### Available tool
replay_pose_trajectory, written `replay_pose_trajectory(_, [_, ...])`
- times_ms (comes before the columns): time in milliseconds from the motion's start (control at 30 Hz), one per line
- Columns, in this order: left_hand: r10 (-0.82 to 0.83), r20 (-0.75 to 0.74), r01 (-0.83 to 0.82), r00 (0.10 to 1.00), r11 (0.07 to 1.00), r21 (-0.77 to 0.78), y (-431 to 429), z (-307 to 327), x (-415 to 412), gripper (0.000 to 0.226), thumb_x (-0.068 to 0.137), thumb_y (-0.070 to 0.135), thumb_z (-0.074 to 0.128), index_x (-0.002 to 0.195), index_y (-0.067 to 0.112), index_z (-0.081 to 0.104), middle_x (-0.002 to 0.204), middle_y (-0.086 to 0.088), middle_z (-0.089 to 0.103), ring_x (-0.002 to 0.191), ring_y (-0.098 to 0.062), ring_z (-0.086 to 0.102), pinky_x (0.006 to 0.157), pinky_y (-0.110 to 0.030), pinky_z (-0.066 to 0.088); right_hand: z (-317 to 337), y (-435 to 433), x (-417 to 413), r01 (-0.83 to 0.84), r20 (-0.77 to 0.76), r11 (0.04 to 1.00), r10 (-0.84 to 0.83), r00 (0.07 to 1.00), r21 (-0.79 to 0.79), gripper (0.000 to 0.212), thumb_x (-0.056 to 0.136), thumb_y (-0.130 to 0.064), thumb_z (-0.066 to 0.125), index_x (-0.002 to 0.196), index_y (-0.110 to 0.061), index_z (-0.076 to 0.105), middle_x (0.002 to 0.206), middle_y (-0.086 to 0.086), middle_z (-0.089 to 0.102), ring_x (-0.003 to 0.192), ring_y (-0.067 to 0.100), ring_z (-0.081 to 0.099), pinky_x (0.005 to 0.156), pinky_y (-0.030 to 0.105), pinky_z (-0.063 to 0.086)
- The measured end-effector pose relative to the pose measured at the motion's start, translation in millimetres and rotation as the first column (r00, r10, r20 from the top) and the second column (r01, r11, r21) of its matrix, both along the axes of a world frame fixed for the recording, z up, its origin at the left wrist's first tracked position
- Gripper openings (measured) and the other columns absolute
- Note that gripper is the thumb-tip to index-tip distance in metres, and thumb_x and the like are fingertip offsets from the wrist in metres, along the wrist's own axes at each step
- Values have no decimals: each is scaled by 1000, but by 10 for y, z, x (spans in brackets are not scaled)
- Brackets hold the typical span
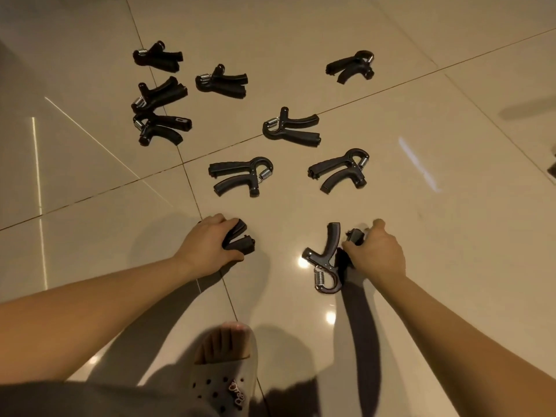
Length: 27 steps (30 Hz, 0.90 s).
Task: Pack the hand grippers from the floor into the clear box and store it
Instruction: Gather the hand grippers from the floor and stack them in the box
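A glossy beige tiled floor [391, 130] carries scattered black hand grippers. Taking the middle gripper [290, 127] as landmark: four cluster [159, 94] to its left, one [350, 66] lies beyond it to the right, two [240, 176] lie just nearer, two more nearest, beside a slipper [222, 383].

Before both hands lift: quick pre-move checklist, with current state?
1. Left hand closed on a hand gripper: ok, fingers wrap its handles.
2. Right hand has a firm hold on its gripper: cannot tell; the hand covers one handle, the rest lies on the floor.
3. Lift path free: ok, nothing rests on either held gripper.
4. Clear box in reach: cannot tell, it is not in view.
5. Grippers left to collect: not ok, eight more lie on the tiles, nearest one just ahead.
6. Sandalled foot clear of grippers: ok.
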<state>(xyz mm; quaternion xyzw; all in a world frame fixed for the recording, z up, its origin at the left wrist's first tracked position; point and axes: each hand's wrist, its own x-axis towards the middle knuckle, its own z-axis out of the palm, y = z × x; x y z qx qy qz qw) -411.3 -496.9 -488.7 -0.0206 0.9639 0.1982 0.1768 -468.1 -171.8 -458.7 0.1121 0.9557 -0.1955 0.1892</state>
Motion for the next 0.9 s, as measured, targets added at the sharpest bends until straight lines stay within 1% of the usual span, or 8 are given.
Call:
replay_pose_trajectory(67, [-48,-16,49,999,998,35,137,3,-41,82,78,56,78,147,22,48,105,5,53,100,-17,49,85,-34,45,47,58,9,-277,-85,946,294,952,169,60,86,-17,65,140,-9,39,115,15,62,98,36,63,68,35,45])
replay_pose_trajectory(167, [-87,-30,88,996,994,62,258,40,-83,79,79,60,75,145,25,50,105,4,56,98,-17,51,88,-37,46,37,129,-44,-674,39,671,699,714,309,92,82,-15,69,157,-27,18,155,10,34,137,33,39,109,45,37])
replay_pose_trajectory(233, [-100,-14,101,995,990,101,314,77,-75,76,78,60,76,142,27,53,102,4,55,95,-16,51,85,-34,46,11,133,-74,-784,140,529,793,593,325,93,83,-20,71,157,-35,15,164,7,19,147,33,24,120,51,21])
replay_pose_trajectory(333, [-119,8,116,993,981,155,407,139,-21,71,76,58,78,137,28,56,100,6,54,92,-12,52,77,-26,44,-13,137,-75,-821,166,417,845,508,390,85,83,-27,72,152,-37,24,160,10,23,142,32,28,118,50,24])
replay_pose_trajectory(433, [-125,16,120,992,976,180,456,204,22,67,76,59,79,133,29,58,100,8,54,89,-8,52,74,-22,44,-16,140,-26,-807,134,400,857,497,434,71,80,-34,72,143,-33,39,140,10,39,128,30,39,110,46,32])
replay_pose_trajectory(567, [-139,15,134,990,975,177,488,273,103,66,74,61,78,130,31,60,98,7,56,88,-9,53,77,-29,48,-78,246,157,-798,67,411,872,486,440,64,69,-60,75,119,-23,61,121,4,54,113,27,50,104,47,37])
replay_pose_trajectory(733, [-176,-7,175,984,970,169,558,388,217,63,70,70,74,121,36,62,94,10,56,85,-6,54,76,-31,50,-105,359,516,-816,43,467,859,510,340,56,77,-63,68,116,-24,61,114,-3,59,108,23,53,99,40,39])
replay_pose_trajectory(900, [-201,-93,214,975,965,149,686,607,404,74,72,63,79,135,30,59,101,5,60,92,-14,55,82,-30,43,-10,432,908,-736,-20,657,748,663,165,48,77,-59,69,108,-25,58,103,-6,55,99,19,52,83,34,41])
